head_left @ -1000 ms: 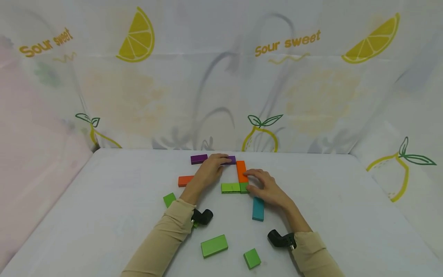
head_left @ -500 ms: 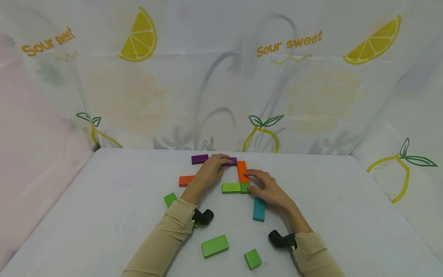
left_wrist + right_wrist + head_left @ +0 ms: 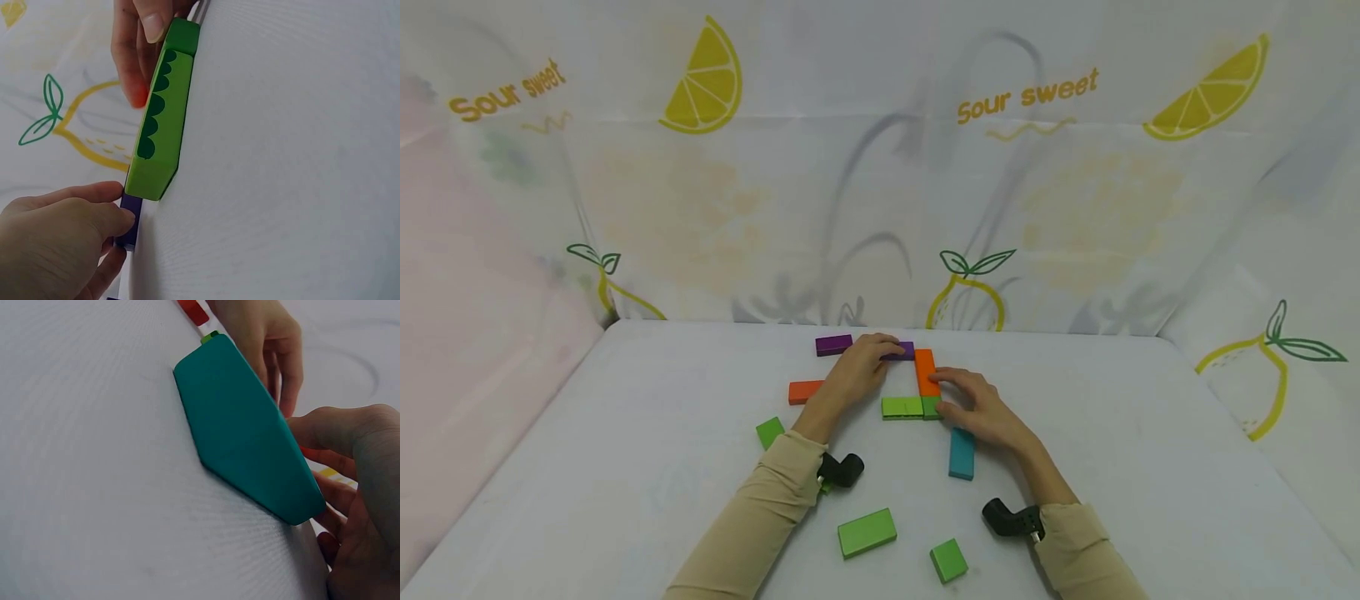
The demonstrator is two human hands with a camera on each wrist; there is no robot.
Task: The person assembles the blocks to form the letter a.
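In the head view my left hand (image 3: 856, 371) pinches a purple block (image 3: 904, 351) near the table's far edge; the left wrist view shows thumb and fingers on that block (image 3: 132, 206). The purple block's right end meets the top of an upright orange block (image 3: 927, 372). Below the orange one lies a small green block (image 3: 931, 407), with a light green block (image 3: 902, 407) against its left side. My right hand (image 3: 988, 410) rests its fingertips at the orange block, its thumb beside the small green block. A teal block (image 3: 962, 454) lies just under the right hand.
Another purple block (image 3: 833, 345) and a red-orange block (image 3: 805, 392) lie left of the left hand. A green block (image 3: 769, 431) is partly behind the left sleeve. Nearer lie a longer green block (image 3: 867, 533) and a green cube (image 3: 948, 561). A lemon-printed cloth (image 3: 880, 192) hangs behind.
The purple block under my left hand has shifted very slightly toward me, now level with the orange block's top. Both hands otherwise keep their places; the view drifts slightly.
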